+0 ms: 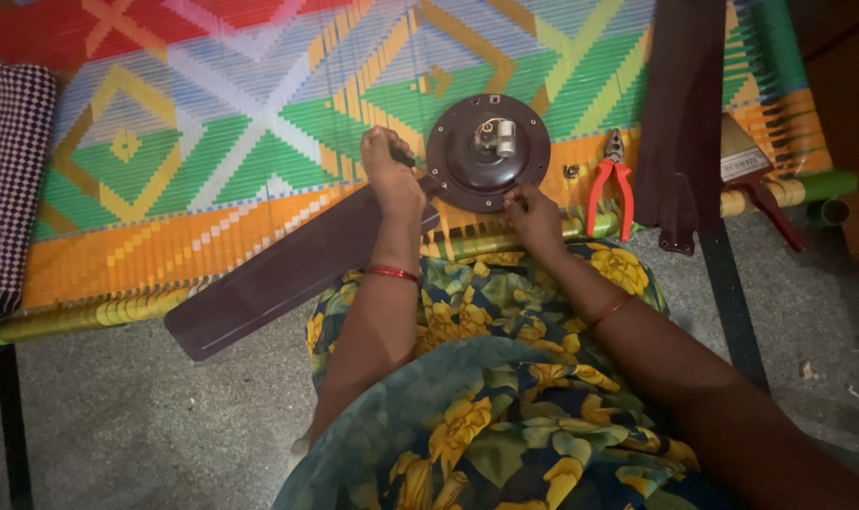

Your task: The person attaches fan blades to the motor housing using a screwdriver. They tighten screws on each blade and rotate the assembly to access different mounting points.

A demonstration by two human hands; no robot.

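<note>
Scene: A person in a floral garment works over a woven cot strung in bright orange, green, blue and red bands, seen from above.
Motor: A round dark-brown ceiling fan motor lies flat near the cot's front edge, its wired hub facing up.
Left hand: The left hand is closed around a dark tool handle, only partly visible, at the motor's left rim where a blade joins it.
Right hand: The right hand rests fingertips on the motor's lower right rim; fingers narrowly pinched, though what they pinch, if anything, cannot be told.
Attached blade: One long brown fan blade runs from the motor down to the left, past the cot's edge and over the floor.
Loose blade: A second brown blade lies right of the motor.
Pliers: Red-handled pliers lie between the motor and the loose blade.
Left edge: A checked cloth hangs over the cot's left end.
</note>
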